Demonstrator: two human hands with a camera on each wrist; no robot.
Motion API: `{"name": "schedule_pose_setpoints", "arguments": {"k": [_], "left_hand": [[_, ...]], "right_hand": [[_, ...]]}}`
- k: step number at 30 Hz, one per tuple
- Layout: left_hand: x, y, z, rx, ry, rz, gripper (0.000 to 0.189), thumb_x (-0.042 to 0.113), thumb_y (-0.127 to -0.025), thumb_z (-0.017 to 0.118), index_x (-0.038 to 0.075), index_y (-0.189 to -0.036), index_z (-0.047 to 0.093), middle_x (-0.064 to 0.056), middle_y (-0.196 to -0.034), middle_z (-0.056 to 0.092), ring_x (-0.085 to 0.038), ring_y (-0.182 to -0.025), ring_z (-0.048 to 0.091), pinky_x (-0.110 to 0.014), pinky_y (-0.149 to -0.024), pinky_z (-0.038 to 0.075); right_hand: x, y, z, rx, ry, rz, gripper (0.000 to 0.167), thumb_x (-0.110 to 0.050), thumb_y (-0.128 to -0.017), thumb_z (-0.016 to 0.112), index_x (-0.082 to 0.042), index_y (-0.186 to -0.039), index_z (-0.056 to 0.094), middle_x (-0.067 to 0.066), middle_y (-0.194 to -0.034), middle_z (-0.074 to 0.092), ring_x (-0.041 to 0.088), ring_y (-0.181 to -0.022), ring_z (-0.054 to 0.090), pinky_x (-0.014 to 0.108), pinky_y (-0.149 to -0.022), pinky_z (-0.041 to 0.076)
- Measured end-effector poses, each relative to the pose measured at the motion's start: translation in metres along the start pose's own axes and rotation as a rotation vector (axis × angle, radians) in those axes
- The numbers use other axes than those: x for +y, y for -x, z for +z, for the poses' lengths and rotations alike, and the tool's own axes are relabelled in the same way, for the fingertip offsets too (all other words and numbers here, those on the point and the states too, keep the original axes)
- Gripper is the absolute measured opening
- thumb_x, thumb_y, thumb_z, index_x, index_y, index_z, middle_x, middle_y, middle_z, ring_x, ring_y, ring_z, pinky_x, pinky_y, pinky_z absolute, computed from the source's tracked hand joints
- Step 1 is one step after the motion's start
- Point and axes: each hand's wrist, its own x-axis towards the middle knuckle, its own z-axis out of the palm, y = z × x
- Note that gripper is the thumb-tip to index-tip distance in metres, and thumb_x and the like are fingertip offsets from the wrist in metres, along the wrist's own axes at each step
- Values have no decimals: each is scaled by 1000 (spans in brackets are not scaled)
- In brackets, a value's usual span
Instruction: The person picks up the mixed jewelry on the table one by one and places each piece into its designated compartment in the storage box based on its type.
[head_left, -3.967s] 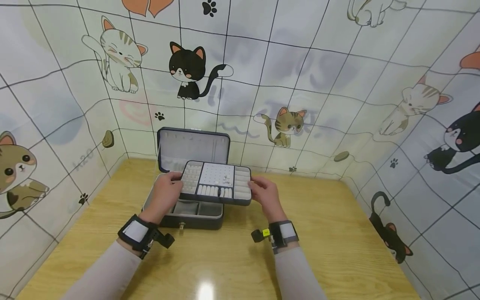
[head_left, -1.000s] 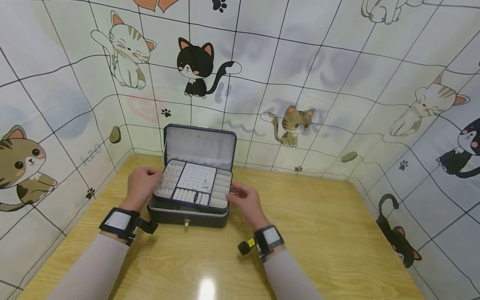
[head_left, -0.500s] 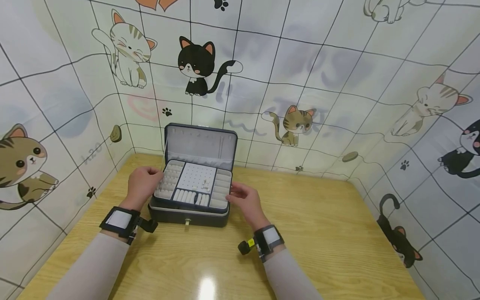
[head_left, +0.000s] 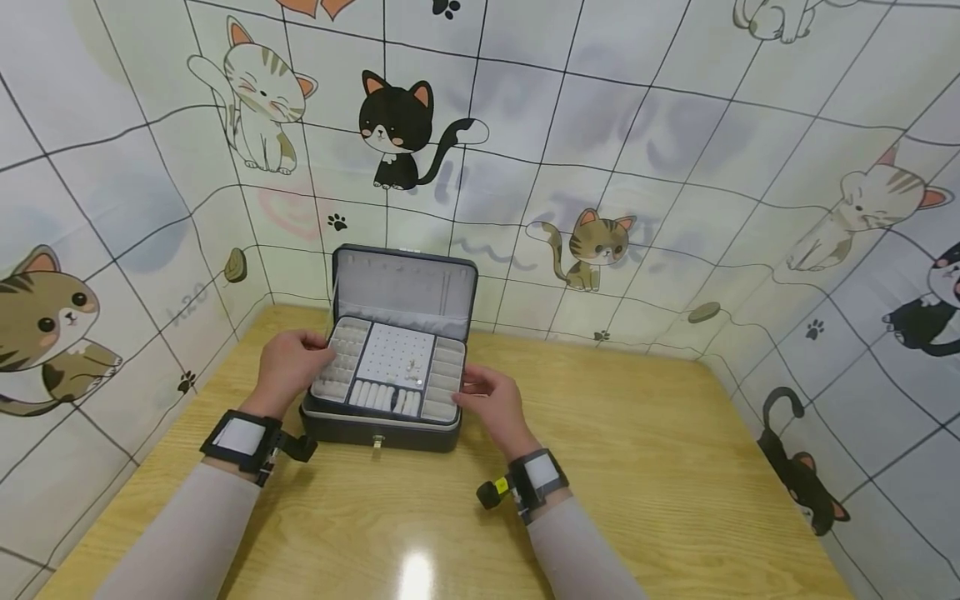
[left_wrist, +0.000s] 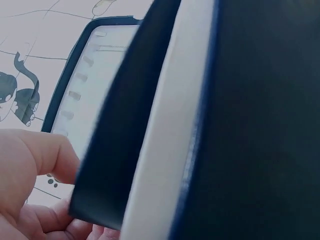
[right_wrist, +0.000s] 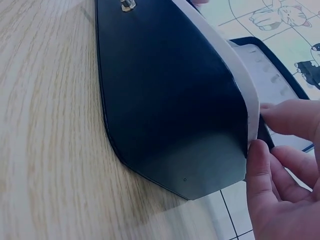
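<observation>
A dark jewelry box stands on the table with its grey-lined lid raised. Above its base sits a lift-out tray with ring rolls, small compartments and a pale dotted panel bearing a few tiny pieces. At the tray's left end, my left hand pinches the edge; a gap shows between tray and box rim in the left wrist view. My right hand holds the tray's right end between thumb and fingers, with fingertips against the box's pale rim in the right wrist view. The base's inside is mostly hidden.
The wooden table extends to the right and in front of the box. A cat-printed sheet hangs behind and along both sides. A small metal clasp sits on the box front.
Over the four seconds, both hands have carried the tray left, from off the box's right side to over the base. In the last half second, it has hardly moved.
</observation>
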Motion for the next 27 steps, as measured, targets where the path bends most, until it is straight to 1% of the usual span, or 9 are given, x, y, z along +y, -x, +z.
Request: {"name": "schedule_pose_setpoints", "arguments": {"k": [3,8,12,17,23,27], "left_hand": [[1,0,-1,-8,-4,-2,34,27,-92,71,-1,-112,74,-20,-109,73,-32,-96,62,-32,-70,46],[1,-1,-6,-36,-22,23,33,26,-92,73,-1,-111,74,-21,-109,73,-32,-96,63,-32,-71,46],[1,0,-8,-53,-45,45,31,24,-92,74,-2,-109,74,-22,-109,73,-32,-95,64,-32,-70,46],[1,0,-9,-65,-85,60,30,21,-91,75,-3,-108,74,-22,-107,74,-32,-93,63,-32,-70,45],[0,-1,-10,-54,-139,102,30,22,-89,76,-3,-105,75,-20,-102,75,-32,-90,64,-32,-68,45],[2,0,-9,-40,-154,115,28,22,-88,75,-2,-102,75,-19,-98,75,-32,-87,63,-32,-66,43]], "right_hand": [[0,0,1,10,9,7,49,-3,-85,85,-3,-132,72,16,-121,76,29,-109,73,34,-92,62],[0,-1,2,26,17,6,51,-1,-84,86,-2,-133,70,17,-120,76,30,-108,73,36,-93,62],[0,0,3,29,15,8,55,0,-83,85,-1,-136,68,18,-120,75,31,-109,73,37,-93,62],[0,1,4,23,16,15,54,0,-83,85,-1,-135,69,18,-123,74,31,-109,72,37,-94,62],[-3,2,3,24,26,21,54,1,-82,85,-1,-134,69,18,-123,74,29,-110,72,37,-95,62],[-4,2,3,27,24,18,53,1,-82,85,-1,-133,70,18,-123,74,31,-110,71,38,-95,62]]}}
